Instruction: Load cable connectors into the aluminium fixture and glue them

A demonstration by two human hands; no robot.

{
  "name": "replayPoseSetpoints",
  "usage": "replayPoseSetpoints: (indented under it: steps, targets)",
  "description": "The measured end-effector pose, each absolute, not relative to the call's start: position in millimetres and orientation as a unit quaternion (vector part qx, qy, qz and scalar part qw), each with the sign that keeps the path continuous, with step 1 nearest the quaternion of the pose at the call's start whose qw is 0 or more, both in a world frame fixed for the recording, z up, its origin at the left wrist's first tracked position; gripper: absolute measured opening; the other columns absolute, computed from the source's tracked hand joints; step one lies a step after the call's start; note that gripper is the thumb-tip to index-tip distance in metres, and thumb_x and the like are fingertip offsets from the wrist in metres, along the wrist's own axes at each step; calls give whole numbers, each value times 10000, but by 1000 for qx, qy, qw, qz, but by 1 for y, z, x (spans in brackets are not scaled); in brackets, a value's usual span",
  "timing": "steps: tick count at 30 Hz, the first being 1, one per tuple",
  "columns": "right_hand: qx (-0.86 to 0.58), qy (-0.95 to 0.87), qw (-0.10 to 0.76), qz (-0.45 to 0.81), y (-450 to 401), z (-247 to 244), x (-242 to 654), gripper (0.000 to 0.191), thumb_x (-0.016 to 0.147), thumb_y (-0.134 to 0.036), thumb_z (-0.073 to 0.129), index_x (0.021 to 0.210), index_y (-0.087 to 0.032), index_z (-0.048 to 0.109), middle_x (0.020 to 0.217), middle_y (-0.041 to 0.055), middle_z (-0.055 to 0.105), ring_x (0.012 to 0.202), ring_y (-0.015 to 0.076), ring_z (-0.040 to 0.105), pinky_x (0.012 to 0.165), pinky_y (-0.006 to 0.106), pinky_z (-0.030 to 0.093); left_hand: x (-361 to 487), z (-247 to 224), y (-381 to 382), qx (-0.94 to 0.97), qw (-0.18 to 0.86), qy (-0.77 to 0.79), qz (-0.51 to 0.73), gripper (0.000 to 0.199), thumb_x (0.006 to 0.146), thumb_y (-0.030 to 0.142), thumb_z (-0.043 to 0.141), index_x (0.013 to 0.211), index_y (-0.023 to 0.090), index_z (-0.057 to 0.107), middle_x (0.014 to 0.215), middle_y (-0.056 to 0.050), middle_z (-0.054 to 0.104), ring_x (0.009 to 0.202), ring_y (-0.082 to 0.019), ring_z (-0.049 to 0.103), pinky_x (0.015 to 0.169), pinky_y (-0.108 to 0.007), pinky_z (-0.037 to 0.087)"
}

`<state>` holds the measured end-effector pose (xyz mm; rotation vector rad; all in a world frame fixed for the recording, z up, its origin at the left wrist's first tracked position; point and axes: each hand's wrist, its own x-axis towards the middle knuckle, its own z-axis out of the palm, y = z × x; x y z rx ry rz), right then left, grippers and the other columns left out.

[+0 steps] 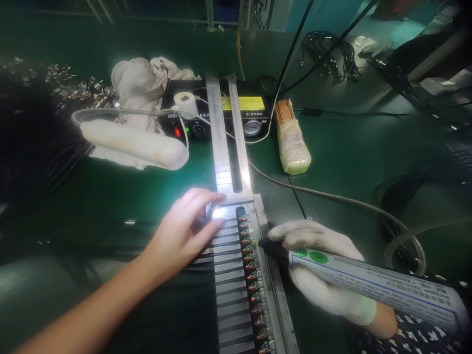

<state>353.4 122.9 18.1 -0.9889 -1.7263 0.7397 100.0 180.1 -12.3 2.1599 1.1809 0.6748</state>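
Observation:
My bare left hand (pixel 186 223) rests at the hinged joint of a long metal jig (pixel 232 295), index finger on the lid's edge, thumb apart on the plate below. Black cables lie side by side across the jig, their small metal connectors (pixel 254 285) lined up in its slot with copper-coloured wire showing. In my gloved right hand (pixel 324 255) is a thick glue syringe (pixel 361 282) with a printed label, green stickers and black nozzle. Its tip points left at the connectors in the upper part of the row; whether it touches one cannot be made out.
Behind the jig stands a black dispenser box (pixel 254 128), with the raised slotted lid (pixel 221 142) leaning over it. A white padded roll (pixel 134 142) and bunched cloth (pixel 138 81) lie left, a wrapped block (pixel 293 142) right. A hose (pixel 324 191) curves across the green table.

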Motion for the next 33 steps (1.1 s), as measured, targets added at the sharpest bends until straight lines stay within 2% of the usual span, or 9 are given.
replayPoseSetpoints:
  steps: [11,18,26,33]
  targets:
    - [-404,-696,510,303,108,16,359,326,746,-18,664,1014,-201,684,1026,88,737,946,261,728,838,383,632,99,-12,179,809,293,440,258,282,966,274,573,1242,217,563,1044,-28,554,895,-173,513,827,-311,440]
    - [-384,-732,467,314,103,14,361,308,729,-24,670,1000,-169,676,1033,89,734,922,234,731,808,332,638,99,-14,179,809,291,433,269,303,955,268,598,1252,214,567,1091,-31,568,899,-165,520,843,-304,448]
    - [-388,-717,484,319,106,10,361,291,724,-55,693,993,-164,674,1039,91,730,929,227,725,824,325,627,100,-15,180,813,280,433,270,306,949,262,604,1249,210,570,1085,-31,571,885,-163,520,841,-303,447]
    - [-391,-717,486,311,107,13,359,278,703,-8,670,941,-150,678,980,84,742,884,202,734,792,274,625,100,-14,180,817,275,432,264,298,952,245,596,1247,216,567,1049,-20,565,888,-160,519,845,-298,436]
